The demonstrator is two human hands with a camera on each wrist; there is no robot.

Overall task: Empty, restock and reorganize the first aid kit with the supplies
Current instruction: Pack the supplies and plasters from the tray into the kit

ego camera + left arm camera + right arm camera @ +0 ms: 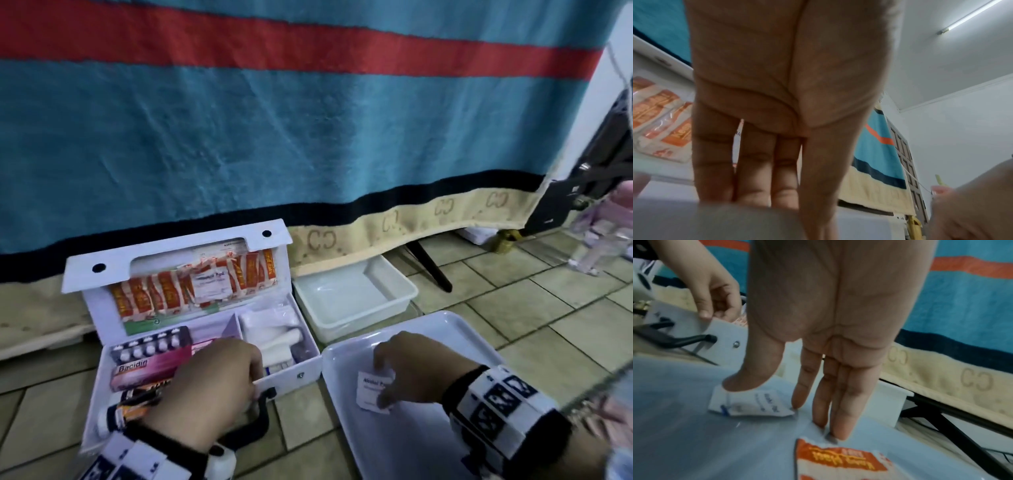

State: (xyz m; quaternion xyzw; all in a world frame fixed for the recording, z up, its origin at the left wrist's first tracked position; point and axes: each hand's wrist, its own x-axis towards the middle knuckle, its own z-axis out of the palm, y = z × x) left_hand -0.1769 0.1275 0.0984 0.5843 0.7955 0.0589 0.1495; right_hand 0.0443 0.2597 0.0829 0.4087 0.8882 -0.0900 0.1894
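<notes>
The white first aid kit lies open on the tiled floor, its lid up with orange plaster packets and an alcohol pad tucked in it. My left hand rests over the kit's front wall, fingers straight and reaching inside, thumb outside. My right hand is on the white tray. Its thumb presses one end of an alcohol pad packet and its index fingertip touches the other end. The packet lies flat. An orange plaster packet lies on the tray near my fingertips.
In the kit are a blister pack, a pink Bacidin box, tubes and white bandages. An empty white tub stands behind the tray. A striped blanket hangs behind, with black stand legs at its foot.
</notes>
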